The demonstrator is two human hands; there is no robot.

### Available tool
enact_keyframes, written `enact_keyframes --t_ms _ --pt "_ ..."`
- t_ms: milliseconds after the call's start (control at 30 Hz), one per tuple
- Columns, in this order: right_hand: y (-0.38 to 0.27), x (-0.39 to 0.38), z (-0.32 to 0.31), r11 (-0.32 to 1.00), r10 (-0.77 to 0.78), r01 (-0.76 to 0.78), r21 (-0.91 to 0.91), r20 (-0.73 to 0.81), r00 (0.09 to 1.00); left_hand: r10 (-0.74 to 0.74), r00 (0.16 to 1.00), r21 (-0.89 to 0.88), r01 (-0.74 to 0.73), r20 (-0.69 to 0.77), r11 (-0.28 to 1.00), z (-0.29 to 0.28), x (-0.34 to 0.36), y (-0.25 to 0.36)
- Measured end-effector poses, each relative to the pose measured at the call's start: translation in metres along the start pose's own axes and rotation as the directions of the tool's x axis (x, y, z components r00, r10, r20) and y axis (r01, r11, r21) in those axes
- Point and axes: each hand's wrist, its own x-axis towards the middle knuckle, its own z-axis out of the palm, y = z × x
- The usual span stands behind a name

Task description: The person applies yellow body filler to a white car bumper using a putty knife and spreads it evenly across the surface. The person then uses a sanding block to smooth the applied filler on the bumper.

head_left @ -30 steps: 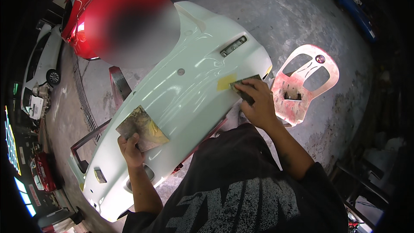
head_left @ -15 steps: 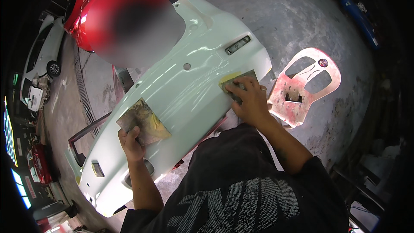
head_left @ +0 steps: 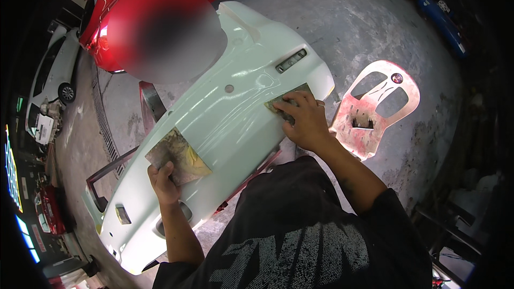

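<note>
A large white car bumper cover (head_left: 235, 123) lies slantwise before me. My left hand (head_left: 165, 183) grips the near corner of a square, stained board (head_left: 171, 145), thumb on top. A lump of yellow putty (head_left: 194, 159) sits on that board, which is over the panel. On the panel's right part, my right hand (head_left: 305, 119) is closed on a flat, dark putty spreader (head_left: 282, 96) with yellowish residue. Its fingers press the spreader against the white surface, covering much of it.
A pink-and-white stained stool or seat shell (head_left: 369, 123) stands right of the panel. A red car (head_left: 115, 37) is beyond, with a blurred patch before it. A white car (head_left: 53, 75) stands far left. Blue cylinders (head_left: 441, 21) lie at the far right.
My right hand has slid the spreader a little away from me and leftward over the panel. The left hand and board have barely moved; the view has shifted slightly.
</note>
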Motion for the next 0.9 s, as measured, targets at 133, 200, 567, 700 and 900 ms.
enact_keyframes --t_ms 133,200,567,700,900 --pt "0.001 -0.008 0.007 1.000 0.000 0.001 -0.022 0.006 1.000 0.009 0.999 0.002 -0.009 0.039 1.000 -0.005 0.002 -0.005" --pt "0.002 -0.015 0.008 1.000 -0.009 0.009 -0.028 0.002 1.000 0.015 0.999 0.006 -0.015 0.034 1.000 0.000 0.003 -0.003" --pt "0.018 -0.006 -0.016 0.996 -0.026 0.035 0.085 -0.107 0.994 -0.004 1.000 0.004 0.004 0.016 1.000 -0.008 0.001 -0.004" --pt "0.007 0.007 -0.009 0.999 -0.037 0.037 -0.011 0.003 0.999 -0.002 1.000 0.003 0.001 0.017 1.000 0.003 -0.002 0.002" --pt "0.010 -0.010 -0.002 0.999 -0.018 0.017 0.033 0.038 0.999 -0.003 1.000 0.010 0.003 0.023 1.000 -0.002 0.002 -0.002"
